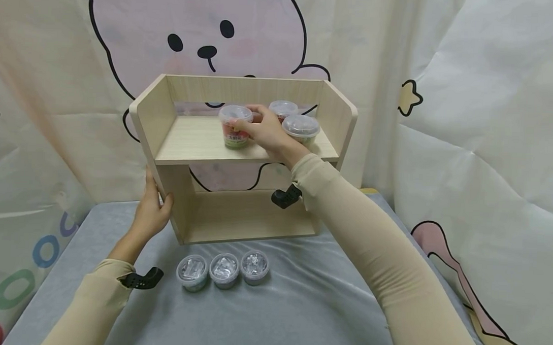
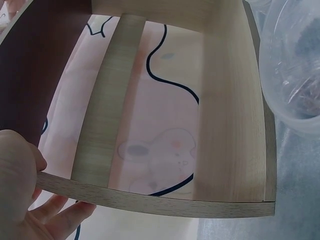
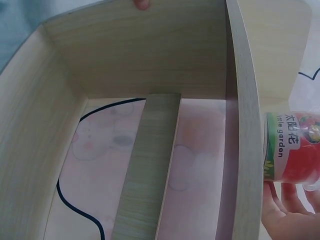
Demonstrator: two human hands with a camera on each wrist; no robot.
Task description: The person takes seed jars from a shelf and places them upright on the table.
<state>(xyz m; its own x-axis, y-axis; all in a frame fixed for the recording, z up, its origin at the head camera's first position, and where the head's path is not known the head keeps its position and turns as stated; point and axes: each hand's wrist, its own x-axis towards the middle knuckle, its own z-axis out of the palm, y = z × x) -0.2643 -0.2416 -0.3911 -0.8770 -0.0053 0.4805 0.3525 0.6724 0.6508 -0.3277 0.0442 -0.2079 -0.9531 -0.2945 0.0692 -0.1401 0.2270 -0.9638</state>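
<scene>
My right hand (image 1: 274, 136) grips a lidded plastic cup (image 1: 234, 136) on the upper board of a pale wooden shelf unit (image 1: 190, 145). The cup's red and green label reads "little garden" in the right wrist view, where fingers (image 3: 290, 212) show around its side. Behind that hand, to the right, two more lidded cups stand on the same board: one at the back (image 1: 283, 109), one nearer the front (image 1: 301, 126). At the unit's left side, my left hand (image 1: 150, 218) holds the edge of the side panel. The left wrist view shows its thumb (image 2: 20, 165) against the wood.
Three small clear tubs, left (image 1: 192, 272), middle (image 1: 225, 269) and right (image 1: 255, 267), stand in a row on the blue-grey cloth (image 1: 308, 305) before the unit. Behind hangs a pale printed curtain (image 1: 367, 54). Black bands sit on both wrists.
</scene>
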